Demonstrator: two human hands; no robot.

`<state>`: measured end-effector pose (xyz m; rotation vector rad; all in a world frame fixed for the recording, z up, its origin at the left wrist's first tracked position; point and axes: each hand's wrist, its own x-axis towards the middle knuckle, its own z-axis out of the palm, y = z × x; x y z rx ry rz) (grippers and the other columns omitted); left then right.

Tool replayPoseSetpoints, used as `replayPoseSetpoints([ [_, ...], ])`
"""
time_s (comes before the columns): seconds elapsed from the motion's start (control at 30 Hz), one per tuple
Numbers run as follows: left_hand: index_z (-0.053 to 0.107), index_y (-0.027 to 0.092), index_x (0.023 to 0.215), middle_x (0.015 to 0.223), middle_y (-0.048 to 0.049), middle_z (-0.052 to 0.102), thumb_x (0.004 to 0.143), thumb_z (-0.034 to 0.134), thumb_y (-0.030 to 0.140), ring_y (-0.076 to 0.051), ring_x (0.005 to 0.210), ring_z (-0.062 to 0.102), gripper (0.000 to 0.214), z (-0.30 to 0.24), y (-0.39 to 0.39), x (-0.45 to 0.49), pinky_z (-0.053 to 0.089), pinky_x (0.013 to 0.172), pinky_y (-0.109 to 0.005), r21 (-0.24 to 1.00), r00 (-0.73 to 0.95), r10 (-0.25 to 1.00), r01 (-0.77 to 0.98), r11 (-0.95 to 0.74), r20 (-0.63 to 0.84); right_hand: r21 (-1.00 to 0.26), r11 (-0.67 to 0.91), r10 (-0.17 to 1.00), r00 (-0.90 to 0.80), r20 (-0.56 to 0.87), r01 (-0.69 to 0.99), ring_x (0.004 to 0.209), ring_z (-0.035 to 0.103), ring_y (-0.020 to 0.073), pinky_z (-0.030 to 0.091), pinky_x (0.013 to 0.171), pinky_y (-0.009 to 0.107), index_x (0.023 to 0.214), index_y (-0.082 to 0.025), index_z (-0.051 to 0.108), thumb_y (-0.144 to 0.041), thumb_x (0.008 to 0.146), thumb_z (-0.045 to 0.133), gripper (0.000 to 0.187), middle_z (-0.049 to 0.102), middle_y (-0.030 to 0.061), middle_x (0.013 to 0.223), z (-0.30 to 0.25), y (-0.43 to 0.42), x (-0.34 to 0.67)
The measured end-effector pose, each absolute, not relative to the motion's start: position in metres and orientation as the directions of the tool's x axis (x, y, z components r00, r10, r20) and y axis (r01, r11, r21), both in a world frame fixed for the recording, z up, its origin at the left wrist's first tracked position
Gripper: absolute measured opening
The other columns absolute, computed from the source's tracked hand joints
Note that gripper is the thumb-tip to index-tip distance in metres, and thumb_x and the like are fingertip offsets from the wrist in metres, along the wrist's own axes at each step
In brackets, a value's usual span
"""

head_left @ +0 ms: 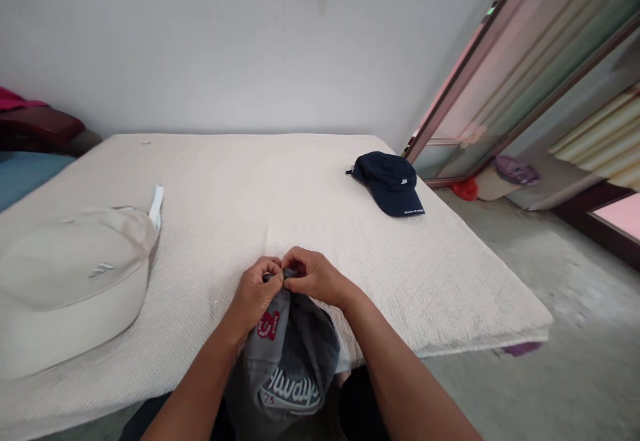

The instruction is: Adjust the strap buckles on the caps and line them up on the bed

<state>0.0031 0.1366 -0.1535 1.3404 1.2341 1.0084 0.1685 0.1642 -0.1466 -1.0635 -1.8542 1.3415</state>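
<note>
A grey cap [305,341] with white lettering and a red patch hangs at the near edge of the table, its strap end up. My left hand [260,287] pinches that end from the left. From the right, my right hand [310,273] pinches the same spot, fingertips touching the left ones. The strap's fastening is mostly hidden between my fingers. To the left lies a beige cap [75,274] with a small striped logo and a white strap sticking up. A navy cap [387,181] with small white letters rests at the far right, apart from both hands.
The table is covered by a cream textured cloth [240,181] and backs onto a pale wall [225,54]. Beyond its right edge are grey floor, a sliding door [500,81] and a bin [500,177]. A dark red wooden armrest [40,124] stands at the left.
</note>
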Motion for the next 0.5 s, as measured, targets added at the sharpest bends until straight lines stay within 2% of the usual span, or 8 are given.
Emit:
replayPoseSetpoints([
  [0.23, 0.053, 0.017, 0.063, 0.105, -0.0052, 0.057, 0.075, 0.057, 0.023, -0.016, 0.082, 0.053, 0.014, -0.153, 0.134, 0.002, 0.039, 0.067, -0.027, 0.992, 0.084, 0.989, 0.044, 0.115, -0.119, -0.973, 0.141, 0.888, -0.459, 0.041, 0.185, 0.065, 0.045, 0.0098, 0.035, 0.059, 0.023, 0.083, -0.02, 0.057, -0.011, 0.067, 0.063, 0.019, 0.052, -0.0041, 0.07, -0.151, 0.166, 0.168],
  [0.5, 0.051, 0.015, 0.063, 0.105, -0.0008, 0.056, 0.072, 0.061, 0.019, -0.01, 0.07, 0.052, 0.014, -0.142, 0.124, -0.002, 0.041, 0.059, -0.023, 0.911, 0.092, 0.961, -0.306, 0.277, -0.261, -0.999, 0.034, 0.895, -0.446, 0.024, 0.016, 0.064, 0.049, 0.0105, 0.038, 0.059, 0.025, 0.084, -0.02, 0.054, -0.02, 0.07, 0.068, 0.019, 0.054, -0.0029, 0.071, -0.154, 0.172, 0.173],
])
